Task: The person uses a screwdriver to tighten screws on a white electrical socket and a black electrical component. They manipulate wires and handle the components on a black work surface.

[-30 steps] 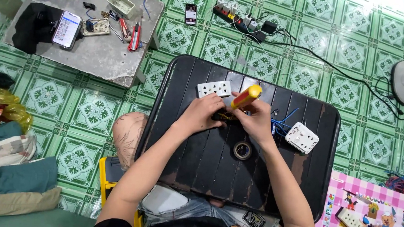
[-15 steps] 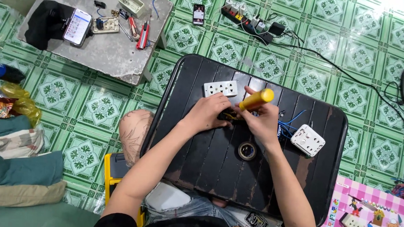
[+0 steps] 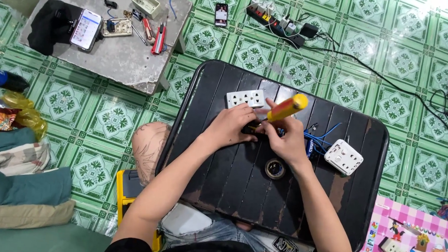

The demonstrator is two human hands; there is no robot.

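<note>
Working surface: black slatted tray table (image 3: 221, 190), set across the person's lap, rim worn at the near edge.

Near items: yellow case (image 3: 127, 197) on the floor just beside the table's left edge; pink checked sheet (image 3: 404, 236) with cartoon figures at the lower right, a white socket plate lying on it.

On the table, middle: roll of black tape (image 3: 275, 168), flat, just nearer than the right hand and apart from it.

Left hand (image 3: 232, 126): fingers curled narrow, pressing down on a small dark part (image 3: 250, 128) at the table's centre; the part is mostly hidden, possibly a switch or socket body.

Right hand (image 3: 285, 139): closed around a yellow-handled screwdriver (image 3: 287, 108), red-tipped cap tilted up and away; its shaft runs down toward the dark part between the two hands, the tip hidden by the fingers.

Beside the right hand: blue wires (image 3: 319, 139) looping out to a white switch plate (image 3: 343, 156), which lies tilted near the table's right edge.

Beyond the hands: white multi-socket plate (image 3: 245, 98), flat, just beside the left hand's knuckles.

Far floor, green patterned tiles (image 3: 110, 119): grey low stool (image 3: 112, 52) bearing a phone (image 3: 86, 29), red-handled tools (image 3: 159, 37) and a pale junction box (image 3: 144, 1); a second phone (image 3: 221, 14); a power strip (image 3: 275, 21) with black cable trailing right.
</note>
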